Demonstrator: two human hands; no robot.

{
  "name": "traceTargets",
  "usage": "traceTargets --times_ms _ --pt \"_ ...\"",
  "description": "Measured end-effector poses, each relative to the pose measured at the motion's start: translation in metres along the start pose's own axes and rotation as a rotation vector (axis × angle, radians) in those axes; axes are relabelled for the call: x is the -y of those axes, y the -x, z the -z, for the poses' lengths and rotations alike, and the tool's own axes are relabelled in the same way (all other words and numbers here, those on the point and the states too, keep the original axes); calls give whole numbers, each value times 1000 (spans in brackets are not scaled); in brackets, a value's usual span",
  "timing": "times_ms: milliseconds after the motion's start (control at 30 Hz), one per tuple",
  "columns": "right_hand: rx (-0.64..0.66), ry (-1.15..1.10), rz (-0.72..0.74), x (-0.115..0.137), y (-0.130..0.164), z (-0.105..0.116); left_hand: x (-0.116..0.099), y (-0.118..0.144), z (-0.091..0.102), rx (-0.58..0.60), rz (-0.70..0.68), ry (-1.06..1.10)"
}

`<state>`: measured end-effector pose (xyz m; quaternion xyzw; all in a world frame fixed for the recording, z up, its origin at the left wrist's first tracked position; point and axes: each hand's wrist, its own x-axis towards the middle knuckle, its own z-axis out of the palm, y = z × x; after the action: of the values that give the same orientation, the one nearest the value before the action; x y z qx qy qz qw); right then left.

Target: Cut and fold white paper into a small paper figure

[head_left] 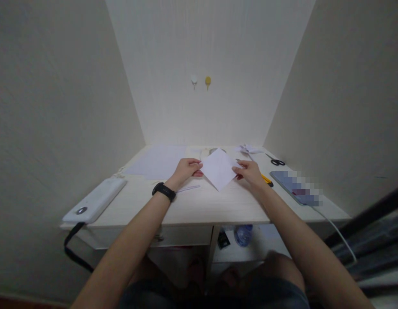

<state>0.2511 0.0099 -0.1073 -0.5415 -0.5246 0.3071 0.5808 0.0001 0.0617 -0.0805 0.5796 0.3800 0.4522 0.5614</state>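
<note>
Hands meet over a white paper square (pixel 219 168) held corner-up like a diamond above the middle of a pale wooden desk (pixel 199 204). The left hand (pixel 187 169), a black watch (pixel 164 191) on its wrist, pinches the paper's left corner between thumb and curled fingers; the right hand (pixel 250 172) closes the same way on the right corner, fingers folded under the sheet. The paper's lower point hangs just above the desktop.

A thin white strip (pixel 188 188) lies on the desk just under the left hand. A yellow-handled tool (pixel 266 180) lies just beside the right hand, partly hidden by it. Farther right rests a flat device (pixel 295 185), its cable (pixel 334 227) trailing off the desk edge; black scissors (pixel 277 162) lie behind it, near the right wall. Folded paper pieces (pixel 248 149) sit at the back, and large white sheets (pixel 157 163) cover the back left. A white power bank (pixel 95 199) with a black strap lies at the front left corner.

Walls close the desk on three sides; the bare stretch of desktop runs along the front edge, between the forearms. Two hooks (pixel 200 80) are fixed to the back wall. A water bottle (pixel 243 234) shows beneath the desk.
</note>
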Motion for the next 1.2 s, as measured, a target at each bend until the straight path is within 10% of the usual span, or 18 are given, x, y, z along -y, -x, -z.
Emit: traceTargets --times_ms 467,1200 --pt "490 -418 -177 12 10 29 -8 -1 22 204 -4 262" --pt "-162 -526 -120 2 1 6 -2 6 4 245 -33 30"
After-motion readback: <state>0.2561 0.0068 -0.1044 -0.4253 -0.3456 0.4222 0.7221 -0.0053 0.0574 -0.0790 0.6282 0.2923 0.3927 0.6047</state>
